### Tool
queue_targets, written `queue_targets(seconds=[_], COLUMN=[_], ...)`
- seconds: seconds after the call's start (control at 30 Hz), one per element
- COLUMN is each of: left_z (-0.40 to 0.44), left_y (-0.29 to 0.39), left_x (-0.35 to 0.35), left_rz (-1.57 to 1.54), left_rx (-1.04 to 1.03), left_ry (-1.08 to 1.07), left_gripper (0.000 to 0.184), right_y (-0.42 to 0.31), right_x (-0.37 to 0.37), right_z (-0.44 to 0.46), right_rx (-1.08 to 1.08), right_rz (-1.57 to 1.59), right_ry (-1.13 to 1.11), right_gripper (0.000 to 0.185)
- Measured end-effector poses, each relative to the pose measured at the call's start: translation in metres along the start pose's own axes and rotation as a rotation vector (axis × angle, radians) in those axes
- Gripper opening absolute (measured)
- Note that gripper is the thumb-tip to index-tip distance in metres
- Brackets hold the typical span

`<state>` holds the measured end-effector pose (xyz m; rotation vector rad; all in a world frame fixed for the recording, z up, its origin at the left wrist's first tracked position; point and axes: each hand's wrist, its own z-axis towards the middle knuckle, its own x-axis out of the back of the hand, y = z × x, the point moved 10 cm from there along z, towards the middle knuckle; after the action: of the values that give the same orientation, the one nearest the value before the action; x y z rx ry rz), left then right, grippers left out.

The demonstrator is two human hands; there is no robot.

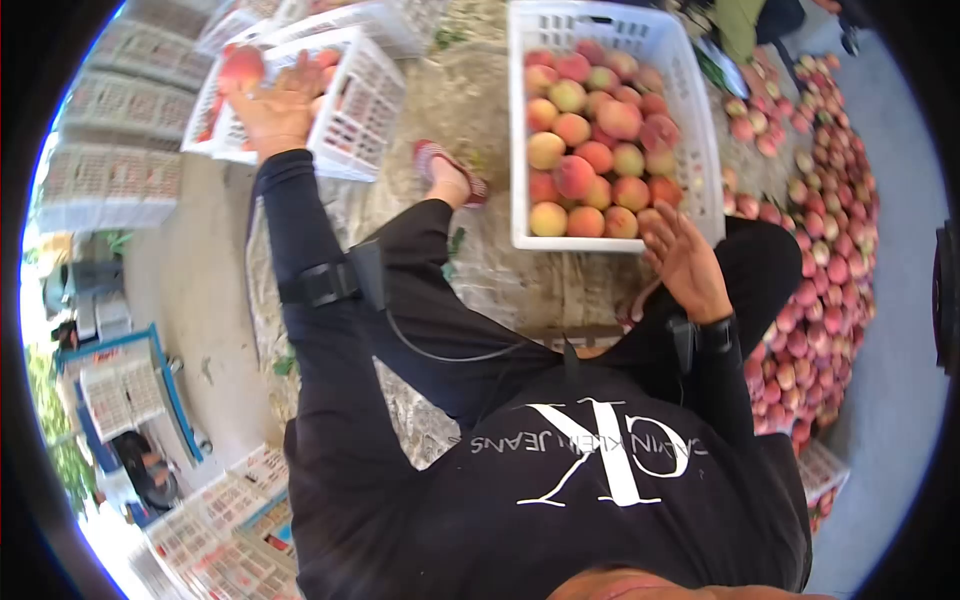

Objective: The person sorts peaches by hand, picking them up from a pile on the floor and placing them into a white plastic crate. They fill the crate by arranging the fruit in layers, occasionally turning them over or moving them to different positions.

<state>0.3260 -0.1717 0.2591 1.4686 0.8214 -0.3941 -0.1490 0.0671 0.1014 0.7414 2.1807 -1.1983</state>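
Observation:
My left hand (272, 112) is stretched out over a white slatted crate (360, 110) at the upper left, and a large red peach (241, 69) is at its fingertips. More peaches show inside that crate, partly hidden by the hand. My right hand (686, 262) is at the near right corner of a big white basket (615, 243), palm up with its fingers apart, and nothing shows in it. Red and yellow peaches (595, 140) fill much of this basket.
A large heap of peaches (820, 300) lies along the right side. Stacked white crates (110, 150) stand at the far left, and a blue-framed cart (175, 385) is below them. Part of another person (740, 25) shows at the top right.

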Motion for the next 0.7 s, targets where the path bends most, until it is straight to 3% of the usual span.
queue_targets(seconds=[0.03,0.07,0.1,0.13,0.2,0.27,0.3,0.37,0.43,0.57,0.63,0.7], left_z=[-0.021,-0.011,0.003,-0.013,-0.072,-0.095,-0.105,-0.129,-0.142,-0.154,-0.155,-0.159], left_y=[-0.001,-0.031,-0.070,-0.120,-0.201,-0.280,-0.294,-0.306,-0.306,-0.299,-0.297,-0.294], left_x=[-0.015,-0.018,-0.010,-0.010,-0.028,0.002,0.010,0.022,0.028,0.022,0.023,0.022], left_rz=[0.150,0.296,0.463,0.503,0.963,0.984,1.121,1.063,1.020,1.008,1.002,1.044], left_rx=[-0.133,-0.089,-0.155,-0.098,-0.132,-0.041,-0.215,-0.074,-0.061,-0.029,-0.063,-0.071], left_ry=[0.199,0.054,-0.238,-0.256,-0.291,-0.269,-0.307,-0.267,-0.268,-0.292,-0.282,-0.277], left_gripper=[0.055,0.059,0.065,0.069,0.068,0.069,0.068,0.066,0.064,0.060,0.059,0.058], right_y=[-0.012,-0.025,-0.038,-0.048,-0.057,-0.046,-0.035,-0.018,0.021,0.041,0.036,0.036], right_x=[0.007,0.005,0.001,-0.002,-0.012,-0.033,-0.039,-0.047,-0.065,-0.065,-0.066,-0.058], right_z=[0.009,0.014,0.021,0.032,0.059,0.096,0.111,0.139,0.164,0.189,0.190,0.192], right_rx=[0.067,0.143,0.200,0.250,0.330,0.419,0.413,0.388,0.286,0.268,0.216,-0.011], right_rz=[-0.024,-0.048,-0.155,-0.263,-0.593,-0.973,-1.151,-1.339,-1.772,-2.188,-2.216,-1.565], right_ry=[0.007,0.054,0.104,0.148,0.224,0.126,0.103,0.057,-0.235,-0.329,-0.343,-0.376], right_gripper=[0.043,0.043,0.043,0.043,0.043,0.049,0.053,0.057,0.062,0.065,0.064,0.060])
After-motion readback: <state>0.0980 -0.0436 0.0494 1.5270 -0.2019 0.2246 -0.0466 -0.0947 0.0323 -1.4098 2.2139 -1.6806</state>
